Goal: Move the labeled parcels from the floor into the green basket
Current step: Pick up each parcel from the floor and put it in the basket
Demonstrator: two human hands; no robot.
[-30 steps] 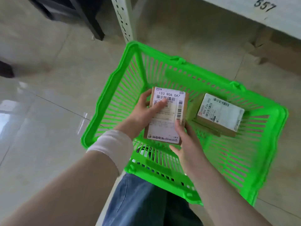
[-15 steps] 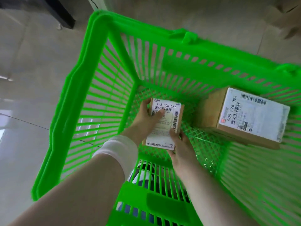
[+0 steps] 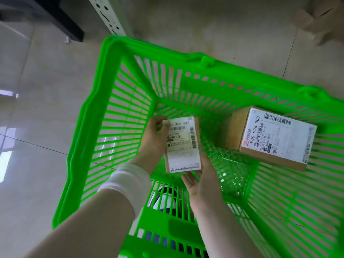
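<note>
Head view: both hands are closed on the small parcel (image 3: 183, 144). The left hand (image 3: 154, 138) grips its far left edge, thumb lying across the label. The right hand (image 3: 201, 183) holds the near right corner, fingers along the edge. A second ago the parcel was held up near rim height; now it sits deep inside the green basket (image 3: 89, 127), low over the mesh bottom. Motion blur hides whether it already touches the mesh. It is label-up, to the left of the larger parcel (image 3: 275, 138) that already lies in the basket, and the two are apart. I judge the lowering nearly done, with only set-down and letting go left for this parcel. A white wristband (image 3: 128, 181) circles the left wrist, and the tiled floor (image 3: 37, 164) shows around the basket
</note>
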